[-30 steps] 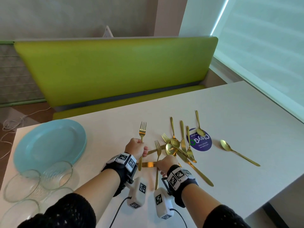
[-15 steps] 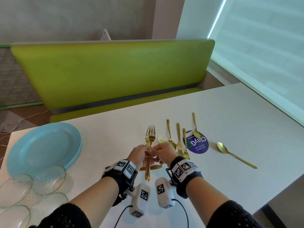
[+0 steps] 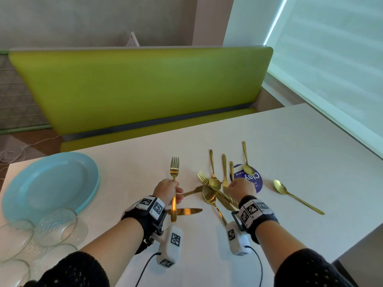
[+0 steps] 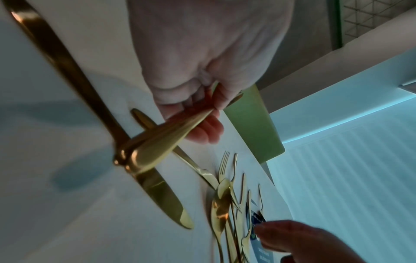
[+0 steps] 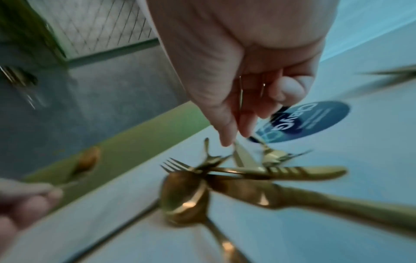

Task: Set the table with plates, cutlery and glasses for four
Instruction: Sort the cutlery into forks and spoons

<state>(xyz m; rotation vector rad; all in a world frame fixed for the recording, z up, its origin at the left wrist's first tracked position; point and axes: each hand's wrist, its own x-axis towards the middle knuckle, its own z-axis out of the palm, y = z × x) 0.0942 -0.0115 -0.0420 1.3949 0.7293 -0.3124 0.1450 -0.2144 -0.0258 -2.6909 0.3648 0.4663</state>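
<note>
Sorting cutlery: the left hand [image 3: 166, 188] gripped gold metal forks [image 3: 174, 179], while the right hand [image 3: 240, 188], fingers loosely extended and empty, reached into the gold cutlery pile [image 3: 215, 189], likely needing another fork.

Plates [image 3: 49, 183] left, glasses [image 3: 56, 226] before them, cutlery pile [image 3: 217, 187] right.

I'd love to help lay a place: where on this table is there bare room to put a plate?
Bare table runs between the cutlery pile and the window, and along the bench side. It is crowded around the plate stack, the glass bowls, and between the left hand and right hand.
</note>
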